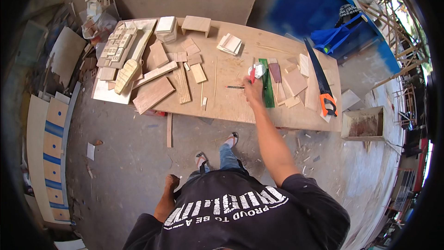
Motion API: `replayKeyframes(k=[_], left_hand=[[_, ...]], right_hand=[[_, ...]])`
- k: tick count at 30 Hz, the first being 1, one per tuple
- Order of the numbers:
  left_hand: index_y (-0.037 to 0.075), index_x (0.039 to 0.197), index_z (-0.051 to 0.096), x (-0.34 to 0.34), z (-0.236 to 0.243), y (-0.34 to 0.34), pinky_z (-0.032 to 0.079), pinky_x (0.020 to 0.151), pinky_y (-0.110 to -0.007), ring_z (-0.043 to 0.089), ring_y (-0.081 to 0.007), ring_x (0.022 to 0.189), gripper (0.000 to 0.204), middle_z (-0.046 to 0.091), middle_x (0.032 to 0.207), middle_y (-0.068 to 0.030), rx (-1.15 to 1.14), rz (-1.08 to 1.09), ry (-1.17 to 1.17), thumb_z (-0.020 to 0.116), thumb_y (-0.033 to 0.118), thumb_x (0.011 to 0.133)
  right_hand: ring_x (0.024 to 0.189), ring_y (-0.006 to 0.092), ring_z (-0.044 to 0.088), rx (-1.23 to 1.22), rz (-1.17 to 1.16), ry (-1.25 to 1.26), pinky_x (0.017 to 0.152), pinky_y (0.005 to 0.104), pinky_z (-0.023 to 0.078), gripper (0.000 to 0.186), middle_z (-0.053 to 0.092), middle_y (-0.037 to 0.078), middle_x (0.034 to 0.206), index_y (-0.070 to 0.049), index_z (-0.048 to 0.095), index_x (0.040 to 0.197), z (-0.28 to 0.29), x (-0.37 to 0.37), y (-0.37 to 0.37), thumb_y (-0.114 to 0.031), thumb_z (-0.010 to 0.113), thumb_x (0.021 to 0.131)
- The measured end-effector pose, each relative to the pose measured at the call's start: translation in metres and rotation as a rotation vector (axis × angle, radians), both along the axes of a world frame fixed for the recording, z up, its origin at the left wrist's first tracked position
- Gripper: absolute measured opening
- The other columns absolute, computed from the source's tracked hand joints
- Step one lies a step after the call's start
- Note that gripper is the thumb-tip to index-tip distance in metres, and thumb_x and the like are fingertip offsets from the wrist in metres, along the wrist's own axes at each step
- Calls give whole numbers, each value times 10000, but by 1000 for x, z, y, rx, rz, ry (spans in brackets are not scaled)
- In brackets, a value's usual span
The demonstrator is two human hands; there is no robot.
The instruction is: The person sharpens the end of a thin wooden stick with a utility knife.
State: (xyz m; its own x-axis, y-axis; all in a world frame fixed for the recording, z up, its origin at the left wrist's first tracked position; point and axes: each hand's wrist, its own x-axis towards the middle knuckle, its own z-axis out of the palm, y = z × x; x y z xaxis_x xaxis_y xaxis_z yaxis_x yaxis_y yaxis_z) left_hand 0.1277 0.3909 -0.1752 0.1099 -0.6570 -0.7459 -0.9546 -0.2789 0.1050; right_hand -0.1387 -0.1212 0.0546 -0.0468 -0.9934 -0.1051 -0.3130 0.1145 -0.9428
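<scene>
My right hand [252,90] reaches over the wooden tabletop, fingers closed on a small red tool [252,75] beside a crumpled white item [259,68]. A dark pencil [232,86] lies just left of it, and a green strip [268,95] lies to its right, alongside a maroon piece [274,71]. Down by my hip, my left hand [172,181] is curled, with a small pale bit at its fingertips that is too small to name.
The plywood table [222,109] carries scattered wood offcuts [152,95] and a handsaw with an orange handle [327,105]. A blue bag [333,37] is behind it on the right. A box [363,122] stands right of the table; painted boards [53,153] lean at far left.
</scene>
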Motion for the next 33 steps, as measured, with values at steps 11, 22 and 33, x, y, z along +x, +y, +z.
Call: replayKeyframes(k=[11,22,33], left_hand=[[-6,894,733,55,-2,-24,561,823,-429,690,-392,961,408,713,962,-237,-129,47,116,620,387,901],[-57,1035,688,28,39,-98,526,935,-467,659,-400,1068,418,673,1116,-279,-146,141,145,663,323,861],[106,854,721,-92,-62,-97,555,867,-425,691,-335,982,111,708,1015,-161,-133,-179,112,692,206,813]], right_hand=[[402,72,400,165,-346,-46,363,272,295,273,425,-50,541,-133,501,768,-63,-152,274,-266,642,960],[419,83,415,488,-628,-67,370,280,318,334,419,-44,557,-117,512,806,-71,-172,479,-403,610,948],[451,64,392,377,-694,-267,402,252,314,363,414,-55,592,-79,572,917,-232,-196,500,-433,555,997]])
